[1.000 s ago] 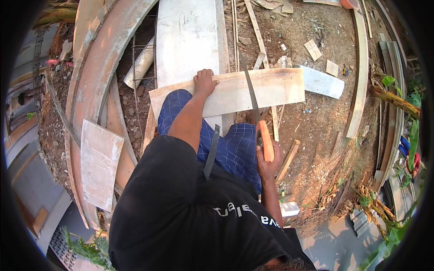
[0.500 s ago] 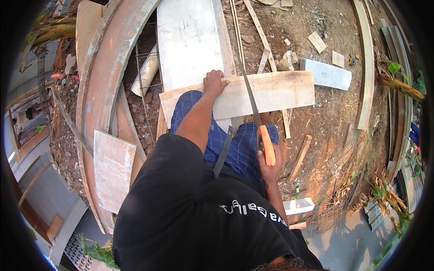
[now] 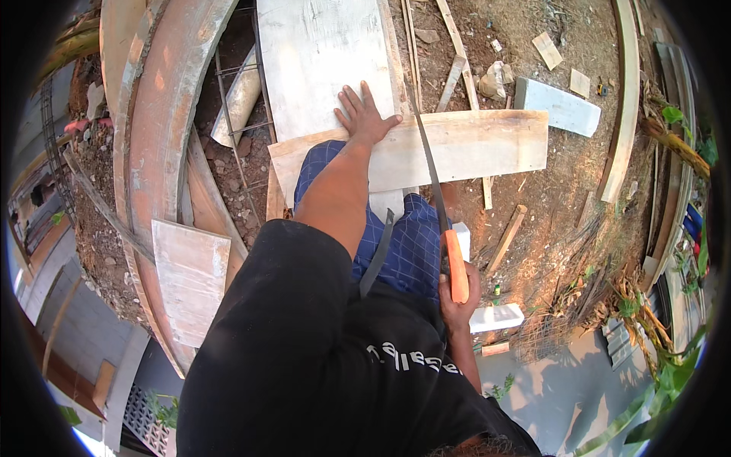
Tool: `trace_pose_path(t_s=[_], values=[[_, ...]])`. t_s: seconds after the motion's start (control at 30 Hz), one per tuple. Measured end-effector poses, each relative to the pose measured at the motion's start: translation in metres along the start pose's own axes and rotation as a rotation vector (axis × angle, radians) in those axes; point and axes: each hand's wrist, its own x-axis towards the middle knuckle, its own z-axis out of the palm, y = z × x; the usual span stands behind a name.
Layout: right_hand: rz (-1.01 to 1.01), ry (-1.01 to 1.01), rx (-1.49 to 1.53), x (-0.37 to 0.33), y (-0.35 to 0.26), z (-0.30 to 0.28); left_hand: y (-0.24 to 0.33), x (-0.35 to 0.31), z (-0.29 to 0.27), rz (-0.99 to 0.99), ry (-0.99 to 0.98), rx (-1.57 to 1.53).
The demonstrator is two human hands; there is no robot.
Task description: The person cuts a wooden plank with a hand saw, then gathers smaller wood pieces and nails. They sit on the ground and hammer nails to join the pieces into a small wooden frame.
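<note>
My left hand [image 3: 367, 118] lies with spread fingers on the far edge of a pale wooden board [image 3: 483, 148] and on the long whitish plank [image 3: 320, 57] beneath it. The board rests crosswise over that plank and my knee. In my right hand [image 3: 461, 295] is the orange grip of a handsaw [image 3: 456, 263]. Its long dark blade [image 3: 432, 171] slants away from me across the board, right of my left hand. Whether the teeth have cut into the wood cannot be made out.
A long curved, rust-toned beam [image 3: 156, 152] and a leaning pale panel [image 3: 190, 278] lie to the left. A white block [image 3: 560, 107], wood scraps [image 3: 506, 238] and a long plank [image 3: 624, 107] are on the dirt to the right. A dark strap [image 3: 378, 255] hangs at my lap.
My left hand has gone from curled over the board's edge to spread flat. The saw and my right hand sit slightly lower and further right in view, and the whole view has shifted.
</note>
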Motion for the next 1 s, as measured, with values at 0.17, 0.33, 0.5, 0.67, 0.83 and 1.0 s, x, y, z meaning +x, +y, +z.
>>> trace_pose_path(t_s=[0.17, 0.33, 0.5, 0.67, 0.83, 1.0], values=[[0.095, -0.045, -0.15, -0.027, -0.031, -0.023, -0.006, 0.001, -0.001, 0.011, 0.015, -0.044], [0.1, -0.07, -0.156, 0.002, -0.058, -0.017, -0.007, 0.003, 0.001, 0.03, 0.022, -0.062], [0.087, -0.06, 0.016, 0.139, -0.02, 0.073, -0.004, 0.004, 0.001, 0.047, 0.015, -0.029], [0.208, -0.076, -0.015, 0.054, -0.069, 0.018, -0.009, 0.003, 0.001, 0.006, -0.001, -0.02], [0.113, -0.063, -0.115, -0.024, -0.099, -0.027, -0.008, 0.001, 0.002, 0.042, 0.028, -0.038], [0.2, -0.059, 0.037, 0.148, -0.027, 0.082, -0.006, 0.0, -0.004, 0.037, 0.016, -0.036]])
